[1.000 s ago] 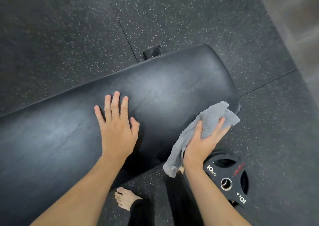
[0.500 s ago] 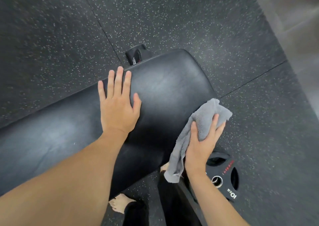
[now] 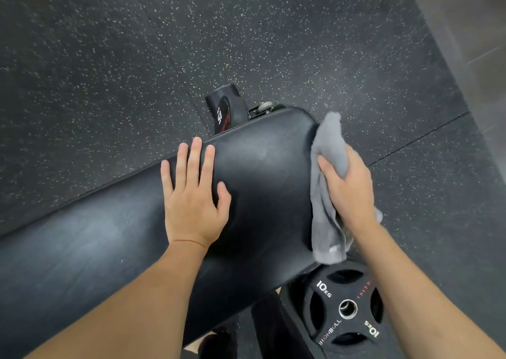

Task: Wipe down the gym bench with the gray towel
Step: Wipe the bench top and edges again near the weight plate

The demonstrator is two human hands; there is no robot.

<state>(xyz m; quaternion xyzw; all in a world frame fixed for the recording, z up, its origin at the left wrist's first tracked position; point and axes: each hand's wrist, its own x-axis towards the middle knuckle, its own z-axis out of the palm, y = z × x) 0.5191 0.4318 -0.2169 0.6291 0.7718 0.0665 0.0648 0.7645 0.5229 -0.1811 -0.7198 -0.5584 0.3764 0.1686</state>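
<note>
The right hand (image 3: 349, 186), right of centre in the frame, is closed around a bunched gray terry towel (image 3: 325, 194), its fingers folded over the cloth and pressing it against the rounded end face of the long black padded vinyl gym bench (image 3: 262, 172). The towel runs along that end edge from near the bench's upper corner down to its lower corner, with a loose tail hanging below the hand. How much of the cloth lies under the palm cannot be made out.

The left hand (image 3: 194, 194), at centre, holds nothing: it lies flat on the bench top with palm down and fingers spread slightly, their tips reaching the far edge of the pad.

The bench stretches diagonally from the left edge, where it is cut off, toward the centre right. Its frame is mostly hidden beneath the pad; only a black foot with red and white markings (image 3: 227, 109) and a small wheel (image 3: 264, 107) show above the far edge.

At lower right a black 10 kg weight plate with a metal centre ring (image 3: 347, 309) lies on the dark speckled rubber floor (image 3: 109, 71), partly covered by the right forearm. Dark-clothed legs at the bottom edge are largely hidden.
</note>
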